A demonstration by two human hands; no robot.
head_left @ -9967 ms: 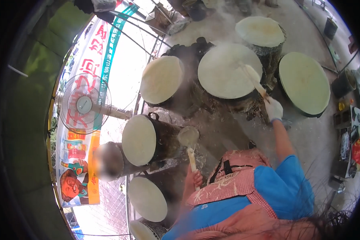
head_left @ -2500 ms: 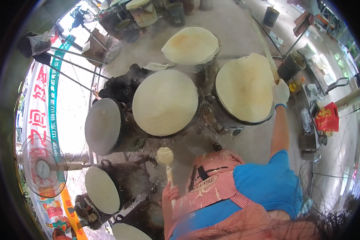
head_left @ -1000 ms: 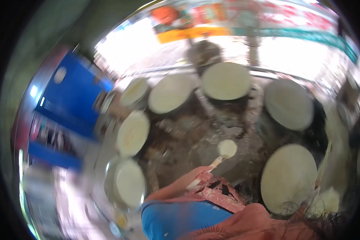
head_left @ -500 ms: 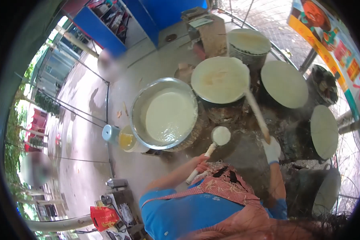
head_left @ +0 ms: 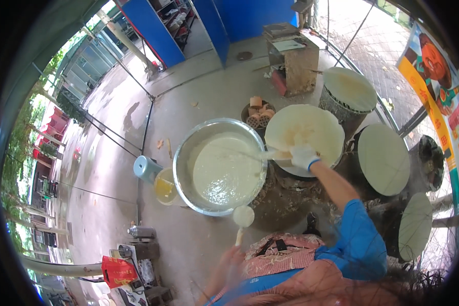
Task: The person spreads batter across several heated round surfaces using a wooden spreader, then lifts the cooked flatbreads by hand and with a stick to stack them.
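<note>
Batter, pale and creamy, fills the wide shiny metal basin (head_left: 186, 155) that sits on the concrete floor (head_left: 209, 86) in front of the person. The right hand (head_left: 304, 156), in a white glove with a blue cuff, is clenched around the handle of a long wooden spreading stick (head_left: 260, 152); the stick reaches leftward from the hand over the basin's rim, its far end over the batter. The hand itself hovers above the near edge of a round flat griddle coated in a thin pale sheet of batter (head_left: 305, 133), just right of the basin.

The bare left hand (head_left: 233, 256) shows low in the view and somewhat blurred; its fingers are wrapped around the wooden handle of a small round ladle (head_left: 243, 216) whose pale bowl hangs just outside the basin's near rim, over the floor.

More round batter-covered griddles stand to the right: one on a grey drum (head_left: 350, 89) beyond, another (head_left: 384, 159) beside the right forearm, and a third (head_left: 415, 226) nearer the body. Left of the basin, a small yellow tub (head_left: 165, 187) touches its rim, with a light blue jug (head_left: 147, 169) beside that. A dark bowl of brown cylindrical pieces (head_left: 257, 113) lies behind the basin, and a wooden crate (head_left: 295, 60) stands further back.
</note>
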